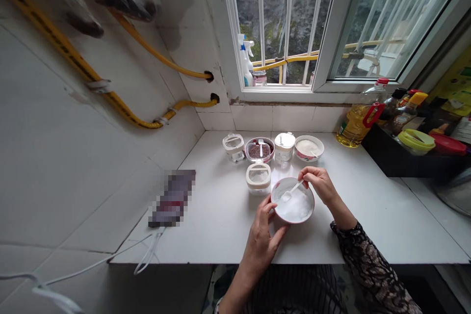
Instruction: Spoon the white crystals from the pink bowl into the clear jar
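Note:
My left hand (263, 230) grips the left side of a bowl (311, 212), thumb and fingers around its wall. White granular stuff (299, 207) fills part of the bowl; I cannot tell whether it is salt or sugar. Between its fingertips my right hand (319, 184) pinches the handle of a small white spoon (292, 191), whose head is in the bowl over the white grains. Just beyond the bowl's left edge stands a clear seasoning jar (258, 184) with a cream rim, its transparent lid raised.
Behind are another jar (234, 149), a bowl of dark red-brown contents (271, 144), a white-lidded jar (284, 146) and a bowl of pale grains (309, 148). An oil bottle (353, 125) and a black condiment box (390, 154) stand right. A pixelated object (172, 198) with a white cable lies left.

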Demonstrator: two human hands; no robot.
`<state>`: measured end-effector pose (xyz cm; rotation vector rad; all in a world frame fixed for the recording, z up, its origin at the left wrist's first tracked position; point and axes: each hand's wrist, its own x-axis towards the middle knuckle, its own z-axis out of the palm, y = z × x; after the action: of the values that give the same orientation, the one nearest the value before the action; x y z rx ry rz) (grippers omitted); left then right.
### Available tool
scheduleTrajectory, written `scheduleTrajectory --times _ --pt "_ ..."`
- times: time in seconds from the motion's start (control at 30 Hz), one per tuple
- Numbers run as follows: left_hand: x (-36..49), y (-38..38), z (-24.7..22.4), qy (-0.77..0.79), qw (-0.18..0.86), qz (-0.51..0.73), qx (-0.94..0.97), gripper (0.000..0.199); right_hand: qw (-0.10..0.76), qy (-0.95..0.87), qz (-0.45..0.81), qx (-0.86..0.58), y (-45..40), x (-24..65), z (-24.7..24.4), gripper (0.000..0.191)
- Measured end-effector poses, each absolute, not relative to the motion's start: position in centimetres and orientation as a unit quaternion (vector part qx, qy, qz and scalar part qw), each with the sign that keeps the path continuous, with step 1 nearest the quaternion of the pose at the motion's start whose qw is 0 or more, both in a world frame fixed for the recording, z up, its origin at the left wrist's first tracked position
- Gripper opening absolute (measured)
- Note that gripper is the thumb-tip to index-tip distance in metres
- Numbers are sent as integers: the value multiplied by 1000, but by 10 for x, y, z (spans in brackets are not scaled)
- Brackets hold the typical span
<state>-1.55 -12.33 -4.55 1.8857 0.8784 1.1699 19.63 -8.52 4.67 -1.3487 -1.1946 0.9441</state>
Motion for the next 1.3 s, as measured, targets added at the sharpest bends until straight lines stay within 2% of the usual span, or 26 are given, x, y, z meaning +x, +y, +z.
scheduleTrajectory --times 0.3,0.43,0.57,0.7,0.77,1.03,1.17,1.3 --pt "-15 -123 -46 340 363 458 737 41 555 -444 438 -551 -81 194 46 14" --pt "-15 -123 -48 341 364 456 737 42 579 -466 416 -523 -76 180 45 16" --pt "-15 -123 -47 339 365 456 737 43 573 -569 287 -516 -77 163 44 17" --pt "-15 -122 -47 337 369 458 735 42 468 -739 66 -480 -80 159 40 21" --pt "-15 -122 -47 337 370 458 735 42 433 -776 7 -458 -80 161 40 26" --pt "-15 -123 -45 337 369 457 736 42 508 -709 -10 -489 -89 181 50 18" --pt "-16 -124 -44 339 368 455 737 41 461 -733 -94 -492 -94 195 53 20" --pt "-16 -124 -44 340 364 454 739 42 371 -776 -174 -480 -99 199 56 20"
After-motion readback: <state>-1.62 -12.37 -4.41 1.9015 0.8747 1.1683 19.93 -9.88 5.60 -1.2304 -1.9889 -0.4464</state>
